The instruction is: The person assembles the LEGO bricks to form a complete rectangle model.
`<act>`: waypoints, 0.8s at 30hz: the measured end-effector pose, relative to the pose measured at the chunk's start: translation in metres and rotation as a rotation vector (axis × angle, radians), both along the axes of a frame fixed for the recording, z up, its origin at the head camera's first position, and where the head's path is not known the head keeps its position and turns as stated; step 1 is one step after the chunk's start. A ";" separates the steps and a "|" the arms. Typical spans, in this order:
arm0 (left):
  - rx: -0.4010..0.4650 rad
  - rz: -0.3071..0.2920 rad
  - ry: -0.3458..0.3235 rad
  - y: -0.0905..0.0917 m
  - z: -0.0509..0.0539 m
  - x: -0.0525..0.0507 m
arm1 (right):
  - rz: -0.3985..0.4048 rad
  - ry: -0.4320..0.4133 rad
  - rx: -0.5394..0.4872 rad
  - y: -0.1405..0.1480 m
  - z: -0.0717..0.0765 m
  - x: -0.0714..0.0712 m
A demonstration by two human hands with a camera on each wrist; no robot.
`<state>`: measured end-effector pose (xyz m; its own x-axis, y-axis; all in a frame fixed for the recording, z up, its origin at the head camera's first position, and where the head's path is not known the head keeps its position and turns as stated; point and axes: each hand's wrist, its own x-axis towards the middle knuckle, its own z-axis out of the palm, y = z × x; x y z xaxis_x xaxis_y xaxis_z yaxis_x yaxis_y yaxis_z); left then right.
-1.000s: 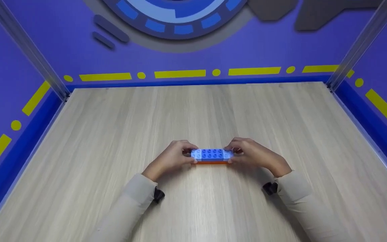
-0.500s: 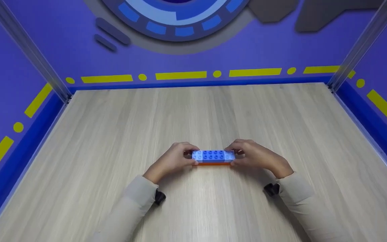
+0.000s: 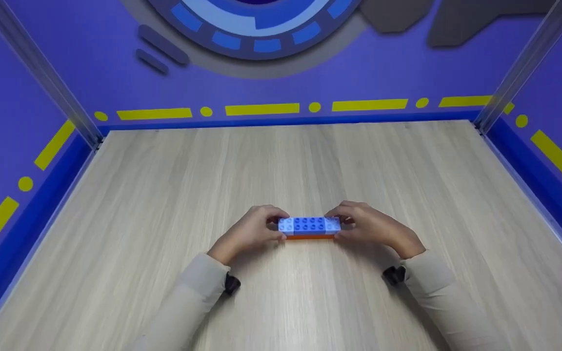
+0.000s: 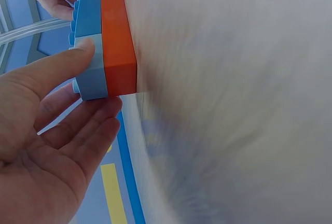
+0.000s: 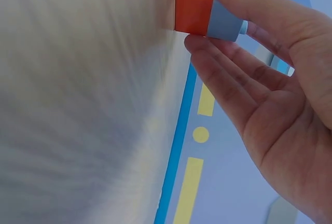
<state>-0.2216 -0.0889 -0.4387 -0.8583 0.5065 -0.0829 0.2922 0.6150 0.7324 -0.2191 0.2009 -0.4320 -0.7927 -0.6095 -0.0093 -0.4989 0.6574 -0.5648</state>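
A long orange brick (image 4: 119,42) rests on the table as the bottom layer of a small stack. On top of it, a darker blue brick (image 3: 309,224) sits between a light blue brick (image 3: 286,225) at the left end and another light blue brick (image 3: 332,224) at the right. My left hand (image 3: 253,226) pinches the left light blue brick, its thumb on the near side in the left wrist view. At the other end my right hand (image 3: 366,224) pinches the right light blue brick between thumb and fingers. Some fingertips behind the stack are hidden.
The wood-grain table (image 3: 291,165) extends around the stack. A purple back wall (image 3: 261,90) with yellow markings stands behind it, and side walls rise at left and right. Dark wrist cameras (image 3: 232,283) sit under both cuffs.
Almost nothing moves. Both hands stay at the two ends of the stack, and the whole view shifts slightly.
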 end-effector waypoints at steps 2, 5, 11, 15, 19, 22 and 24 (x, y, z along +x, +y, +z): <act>-0.006 -0.008 0.008 0.000 0.000 -0.001 | 0.002 0.009 -0.003 0.000 0.000 0.000; -0.019 -0.015 0.019 0.001 0.001 -0.002 | -0.008 0.009 0.001 0.000 0.000 -0.001; -0.052 0.010 0.008 0.005 0.003 -0.005 | -0.021 0.016 0.012 0.002 -0.002 -0.006; -0.061 0.024 0.009 0.007 0.004 -0.008 | -0.019 0.022 -0.011 0.002 -0.003 -0.010; -0.055 0.027 0.016 0.009 0.005 -0.011 | -0.025 0.024 -0.036 0.003 -0.004 -0.014; -0.043 0.030 0.021 0.009 0.004 -0.014 | -0.045 0.012 -0.036 0.003 -0.004 -0.016; -0.036 0.032 0.028 0.009 0.003 -0.016 | -0.050 0.016 -0.030 0.002 -0.004 -0.018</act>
